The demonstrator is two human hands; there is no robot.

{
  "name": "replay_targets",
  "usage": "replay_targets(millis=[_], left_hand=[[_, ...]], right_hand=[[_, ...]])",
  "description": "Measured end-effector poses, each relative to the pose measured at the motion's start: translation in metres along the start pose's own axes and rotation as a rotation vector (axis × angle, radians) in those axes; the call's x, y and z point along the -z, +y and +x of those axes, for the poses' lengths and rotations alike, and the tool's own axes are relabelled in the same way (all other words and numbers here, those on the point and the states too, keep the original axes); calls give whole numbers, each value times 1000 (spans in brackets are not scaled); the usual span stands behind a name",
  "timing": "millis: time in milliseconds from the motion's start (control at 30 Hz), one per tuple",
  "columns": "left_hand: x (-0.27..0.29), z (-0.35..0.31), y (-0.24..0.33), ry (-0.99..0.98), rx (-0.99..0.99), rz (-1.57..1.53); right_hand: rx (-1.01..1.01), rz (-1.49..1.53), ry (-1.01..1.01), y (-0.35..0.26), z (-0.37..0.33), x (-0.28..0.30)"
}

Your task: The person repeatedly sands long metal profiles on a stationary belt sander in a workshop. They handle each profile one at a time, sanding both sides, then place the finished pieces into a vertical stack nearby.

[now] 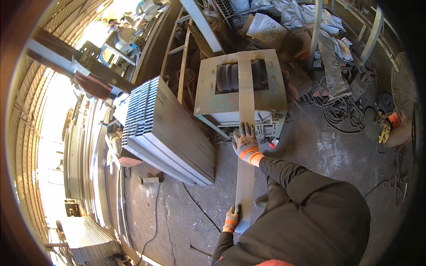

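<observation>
A long flat metal strip (245, 146) lies across the top of a green rolling machine (208, 95), over its dark rollers (228, 77), and its near end sticks out past the machine's front edge. The right hand (245, 142), in an orange and grey glove, lies flat and open on the strip by that edge. The left hand (232, 218) grips the strip's left side near its near end. The strip looks stiff, thin, sharp-edged and fairly heavy, best held by both sides. A stack of metal strips (171, 128) sits to the left.
</observation>
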State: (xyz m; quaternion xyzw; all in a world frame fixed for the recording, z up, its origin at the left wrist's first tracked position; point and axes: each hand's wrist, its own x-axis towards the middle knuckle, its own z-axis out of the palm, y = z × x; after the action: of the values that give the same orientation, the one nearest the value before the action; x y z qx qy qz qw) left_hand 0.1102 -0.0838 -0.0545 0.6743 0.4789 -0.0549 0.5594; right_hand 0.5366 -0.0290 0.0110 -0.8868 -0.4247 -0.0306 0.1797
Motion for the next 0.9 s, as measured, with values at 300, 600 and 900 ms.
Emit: replay_targets(millis=[300,600,900], left_hand=[[12,-136,-73,38,133,-33],[2,-158,-31,592,-224,613],[46,-75,73,288,-224,215]], right_hand=[[20,77,-50,-66,-141,31],[-393,534,-80,-80,-117,14],[-359,1311,361,13,4,-40]])
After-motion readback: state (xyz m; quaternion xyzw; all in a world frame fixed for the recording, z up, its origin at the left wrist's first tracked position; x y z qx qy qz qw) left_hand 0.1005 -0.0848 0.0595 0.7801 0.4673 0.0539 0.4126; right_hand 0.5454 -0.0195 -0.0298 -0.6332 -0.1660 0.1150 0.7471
